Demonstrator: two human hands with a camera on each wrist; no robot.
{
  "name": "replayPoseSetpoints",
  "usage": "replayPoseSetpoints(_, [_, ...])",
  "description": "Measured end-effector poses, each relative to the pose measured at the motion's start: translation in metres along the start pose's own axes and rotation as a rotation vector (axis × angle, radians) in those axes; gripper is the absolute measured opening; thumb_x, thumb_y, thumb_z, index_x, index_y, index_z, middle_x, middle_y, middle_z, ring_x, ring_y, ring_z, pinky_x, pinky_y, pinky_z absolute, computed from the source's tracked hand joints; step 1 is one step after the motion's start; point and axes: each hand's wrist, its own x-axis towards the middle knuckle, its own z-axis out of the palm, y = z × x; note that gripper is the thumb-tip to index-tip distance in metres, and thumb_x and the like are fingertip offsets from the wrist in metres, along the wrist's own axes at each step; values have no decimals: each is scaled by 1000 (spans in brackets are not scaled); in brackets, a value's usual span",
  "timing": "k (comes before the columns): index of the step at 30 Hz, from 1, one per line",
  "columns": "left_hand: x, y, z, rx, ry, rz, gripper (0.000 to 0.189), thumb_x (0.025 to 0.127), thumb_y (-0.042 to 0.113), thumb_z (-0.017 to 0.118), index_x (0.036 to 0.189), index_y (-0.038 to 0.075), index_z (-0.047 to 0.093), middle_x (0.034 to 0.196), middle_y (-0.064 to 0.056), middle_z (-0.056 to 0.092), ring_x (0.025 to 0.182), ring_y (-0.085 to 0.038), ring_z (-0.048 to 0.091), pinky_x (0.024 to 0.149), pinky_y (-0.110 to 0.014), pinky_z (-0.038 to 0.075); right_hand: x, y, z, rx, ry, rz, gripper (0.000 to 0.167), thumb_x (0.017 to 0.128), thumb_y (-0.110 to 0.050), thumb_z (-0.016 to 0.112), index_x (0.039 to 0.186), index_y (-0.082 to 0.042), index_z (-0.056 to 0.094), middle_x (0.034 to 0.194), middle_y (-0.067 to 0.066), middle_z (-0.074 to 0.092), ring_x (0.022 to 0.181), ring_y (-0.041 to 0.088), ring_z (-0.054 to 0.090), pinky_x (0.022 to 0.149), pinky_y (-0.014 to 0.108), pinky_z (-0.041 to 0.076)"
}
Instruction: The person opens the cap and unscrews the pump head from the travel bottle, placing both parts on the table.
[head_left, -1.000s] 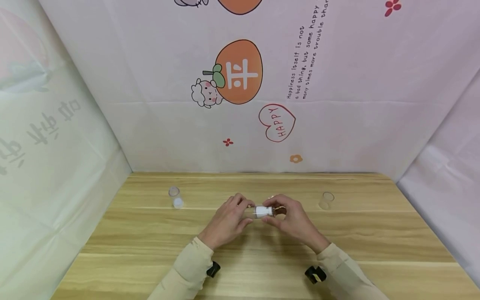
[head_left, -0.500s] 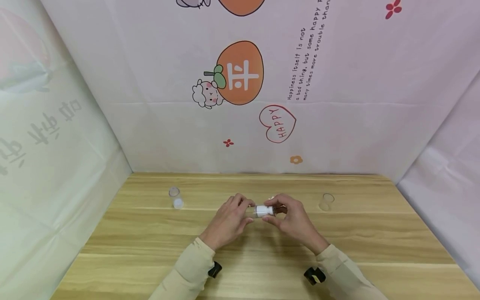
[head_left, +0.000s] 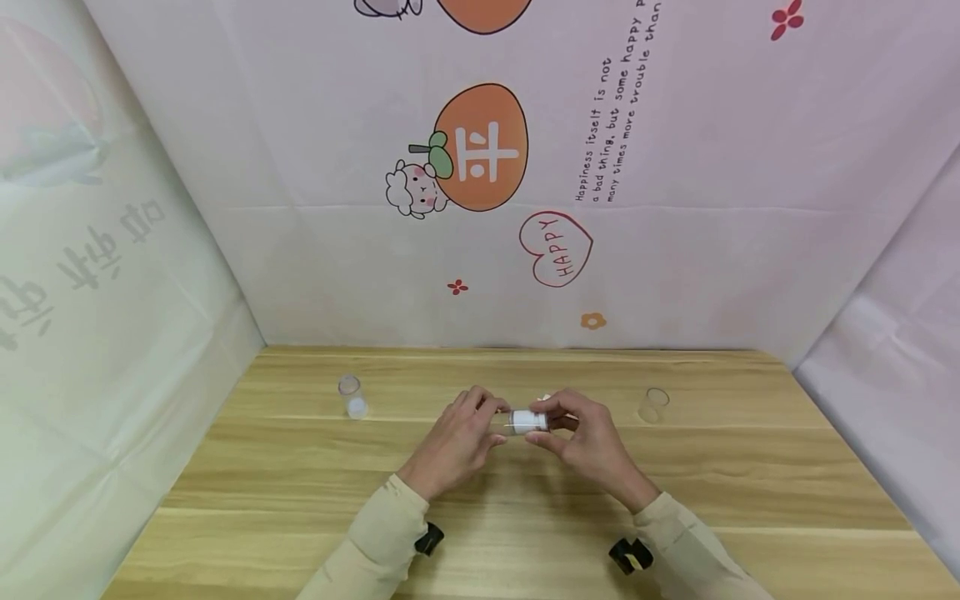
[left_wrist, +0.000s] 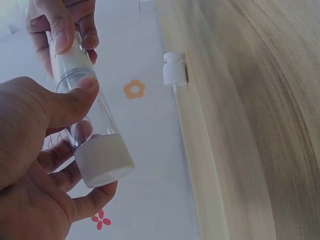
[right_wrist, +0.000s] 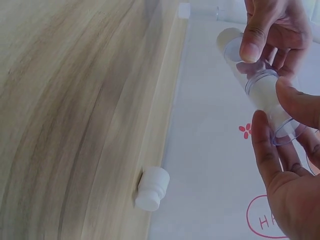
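A clear pump bottle point(head_left: 529, 422) with a white base and a white upper section lies level between both hands, close over the middle of the table. My left hand point(head_left: 453, 437) grips its clear body, thumb on one side, near the white base point(left_wrist: 105, 161). From the other end, my right hand point(head_left: 592, 437) pinches the white section and clear collar point(right_wrist: 289, 132) between thumb and fingers. Beyond the hands a white pump head point(left_wrist: 174, 70) with a thin stem lies on the table. In the head view it is mostly hidden behind the right hand.
A small clear container point(head_left: 351, 396) with a white end is at the back left of the table. At the back right stands a clear open-topped cap point(head_left: 654, 406). A printed white cloth point(head_left: 360, 283) rises behind the table, with more cloth at both sides.
Both hands and the bottle stay in almost the same place. The fingers of my right hand have shifted slightly around the bottle's end.
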Motion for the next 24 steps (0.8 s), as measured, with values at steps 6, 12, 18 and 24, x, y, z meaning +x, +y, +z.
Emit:
replayPoseSetpoints(6, [1,0,-2,-33,4,17,36,90,11,77,122,7,62,111,-7,58,99,-20,56,84,-36,51,0,-1,-3,34,-9,1,30,78,6,83,103,-5,71,106,8,70,87,24,70,78,37,60])
replayPoseSetpoints(12, [0,-2,-3,-58,0,40,35,91,10,77,122,7,62,112,-7,58,97,-17,55,84,-32,52,-1,1,-5,71,-19,-4,30,79,6,83,104,-4,71,107,10,70,88,24,70,79,38,60])
replayPoseSetpoints(18, [0,-3,-5,-62,6,63,36,91,11,77,123,7,62,112,-5,58,95,-15,54,83,-30,52,0,0,-7,60,-35,17,30,80,4,83,106,-5,72,106,8,71,89,23,70,80,36,60])
replayPoseSetpoints(24, [0,-4,-5,-59,4,65,36,91,12,77,124,7,62,112,-4,57,97,-15,55,83,-29,52,2,-2,-8,34,-44,9,30,80,5,82,107,-5,72,104,6,71,90,24,69,80,32,60])
